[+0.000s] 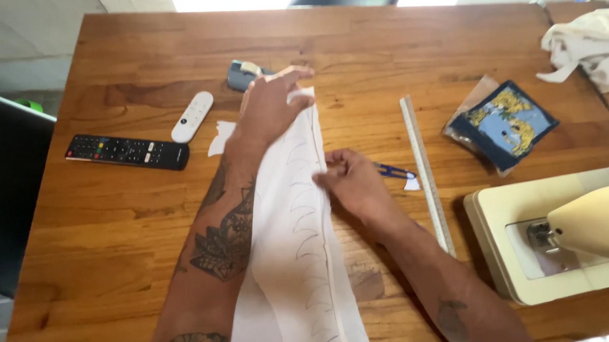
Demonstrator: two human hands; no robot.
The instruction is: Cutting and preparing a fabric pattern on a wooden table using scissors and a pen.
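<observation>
A long strip of white fabric [301, 259] with pencilled curved marks lies lengthwise on the wooden table [394, 46]. My left hand [268, 108] lies flat on the strip's far end, fingers spread, pressing it down. My right hand [352, 179] pinches the strip's folded right edge near its middle. Blue thread snips [393, 171] lie just right of my right hand, partly hidden by it.
A clear ruler [426, 170] lies right of the snips. A cream sewing machine [563, 236] stands at the right edge. A blue patterned packet [509, 125] and crumpled white cloth [587, 43] sit far right. A black remote [126, 151], white remote [192, 116] and grey tape dispenser [244, 73] lie left.
</observation>
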